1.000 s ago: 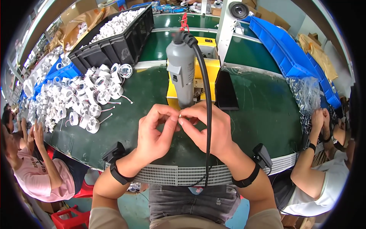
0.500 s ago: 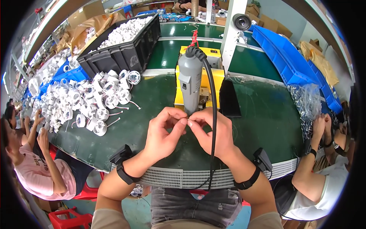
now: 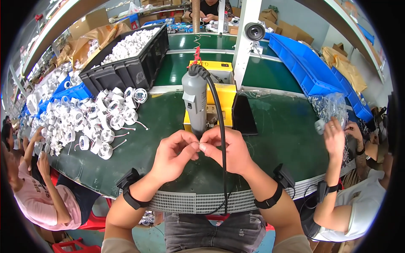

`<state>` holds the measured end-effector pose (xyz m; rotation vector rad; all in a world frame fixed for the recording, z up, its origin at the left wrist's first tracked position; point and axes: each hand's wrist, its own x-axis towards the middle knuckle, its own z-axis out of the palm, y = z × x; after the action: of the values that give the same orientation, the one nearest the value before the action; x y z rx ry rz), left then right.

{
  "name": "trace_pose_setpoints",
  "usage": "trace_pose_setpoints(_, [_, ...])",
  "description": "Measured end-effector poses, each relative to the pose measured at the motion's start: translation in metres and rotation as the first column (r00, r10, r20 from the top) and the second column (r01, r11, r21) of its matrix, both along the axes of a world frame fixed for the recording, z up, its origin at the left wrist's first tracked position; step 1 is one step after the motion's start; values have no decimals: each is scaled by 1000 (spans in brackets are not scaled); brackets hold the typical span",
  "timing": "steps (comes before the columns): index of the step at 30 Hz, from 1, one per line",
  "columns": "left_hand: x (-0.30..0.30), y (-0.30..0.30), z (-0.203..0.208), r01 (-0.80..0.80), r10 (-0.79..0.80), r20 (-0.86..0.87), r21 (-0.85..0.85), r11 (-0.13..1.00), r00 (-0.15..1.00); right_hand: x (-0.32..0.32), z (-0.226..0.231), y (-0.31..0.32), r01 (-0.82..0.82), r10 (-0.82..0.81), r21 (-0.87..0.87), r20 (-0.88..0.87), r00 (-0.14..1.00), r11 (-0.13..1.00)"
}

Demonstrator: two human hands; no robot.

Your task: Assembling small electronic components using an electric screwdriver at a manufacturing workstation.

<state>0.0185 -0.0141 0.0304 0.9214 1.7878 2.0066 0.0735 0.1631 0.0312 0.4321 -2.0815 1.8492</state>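
Observation:
My left hand [image 3: 176, 155] and my right hand [image 3: 225, 149] meet in front of a yellow machine [image 3: 223, 99]. Thumbs and forefingers of both are pinched tip to tip on something tiny and pale, too small to make out. Just beyond my fingertips stands a grey cylindrical power tool [image 3: 195, 101], upright against the machine. Its black cable [image 3: 221, 126] arches over and hangs down across my right hand. Left of my hands lies a large heap of white round housings [image 3: 84, 122], several with short wires trailing onto the green work surface [image 3: 278, 130].
A black crate [image 3: 130, 63] full of white parts stands at the back left. Blue bins [image 3: 303, 67] line the right, beside a clear bag [image 3: 331, 105] of metal pieces. A white post [image 3: 246, 46] rises behind the machine. Co-workers sit on both sides, with another at the far end.
My view has shifted, so the scene sits slightly left and lower. My hands keep the same pinch. The co-worker on the right has lifted a hand, with a white part by it.

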Motion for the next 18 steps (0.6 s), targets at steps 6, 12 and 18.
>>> trace_pose_setpoints(6, [-9,4,-7,83,-87,94,41,996,992,-2,-5,3,-57,60,-81,42,997,995])
trace_pose_setpoints(12, [-37,-17,9,-30,30,3,30,999,1000,14,31,22,131,-120,120,-93,988,984])
trace_pose_setpoints(18, [-123,-21,22,-419,436,82,-165,893,896,86,23,120,850,-782,458,-418,463,259])
